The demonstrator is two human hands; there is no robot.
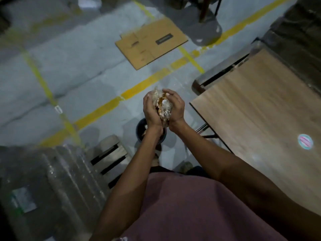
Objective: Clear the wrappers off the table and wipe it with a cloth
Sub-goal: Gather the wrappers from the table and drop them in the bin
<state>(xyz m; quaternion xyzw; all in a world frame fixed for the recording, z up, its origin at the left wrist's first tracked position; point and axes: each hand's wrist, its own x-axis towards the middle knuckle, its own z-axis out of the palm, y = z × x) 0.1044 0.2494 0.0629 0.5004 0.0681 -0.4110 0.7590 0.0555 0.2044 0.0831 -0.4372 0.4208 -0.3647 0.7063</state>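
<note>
1. Wrappers (163,106): a crumpled clear and gold bundle, held off the table (257,108), beyond its near-left corner, above the dark bin (139,129) on the floor.
2. Your left hand (152,111) and right hand (175,108): both cupped around the bundle, fingers curled, pressing it between the palms.
3. Step in hand: clearing, apparently near its end; no wrappers show on the visible tabletop, only a round sticker (305,142).
4. Next move: lower and release over the bin, then fetch a cloth; none is visible.
</note>
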